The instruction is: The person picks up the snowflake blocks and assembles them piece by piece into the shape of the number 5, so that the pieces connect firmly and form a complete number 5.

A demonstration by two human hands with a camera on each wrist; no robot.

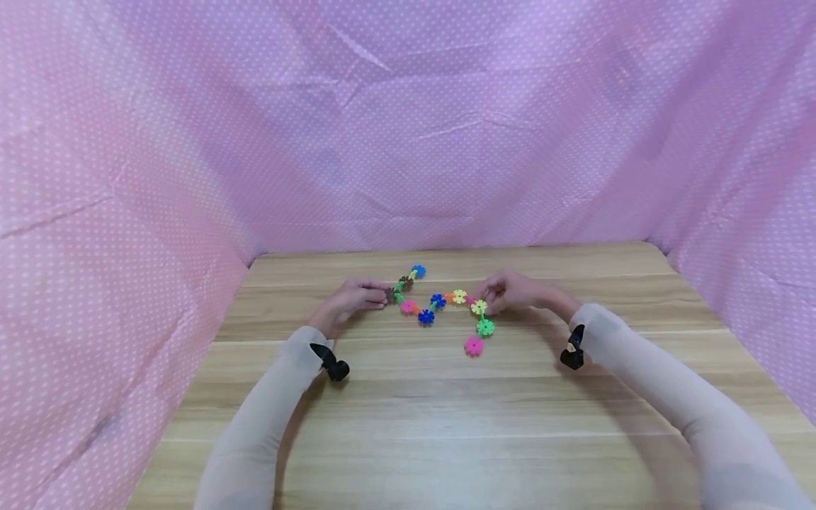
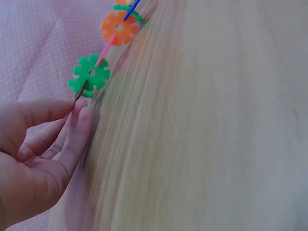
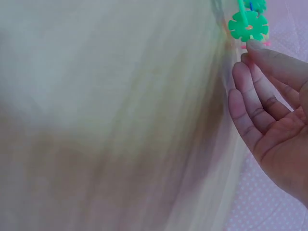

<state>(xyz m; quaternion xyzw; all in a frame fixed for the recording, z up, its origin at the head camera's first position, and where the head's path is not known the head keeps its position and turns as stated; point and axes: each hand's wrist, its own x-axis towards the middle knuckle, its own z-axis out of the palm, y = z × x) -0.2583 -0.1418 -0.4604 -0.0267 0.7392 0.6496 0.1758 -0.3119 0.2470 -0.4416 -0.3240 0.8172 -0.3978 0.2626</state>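
Note:
A chain of slotted plastic snowflake discs (image 1: 426, 317) in several colours stretches between my two hands in the head view. My left hand (image 1: 360, 297) pinches a brown disc (image 1: 391, 295) near the chain's left side; a green disc (image 2: 91, 72) and an orange disc (image 2: 119, 28) show beyond it in the left wrist view. Thumb and fingertips of my right hand (image 1: 510, 291) pinch a yellow disc (image 1: 479, 307), next to a green disc (image 3: 248, 26) in the right wrist view. A blue disc (image 1: 418, 270) ends the chain at the back, a pink disc (image 1: 474, 346) at the front.
Everything is at a light wood-grain table (image 1: 414, 425). Pink dotted cloth (image 1: 408, 142) hangs behind it and along both sides. A black strap with a small device (image 1: 331, 365) is on the left wrist, another strap (image 1: 572, 350) on the right.

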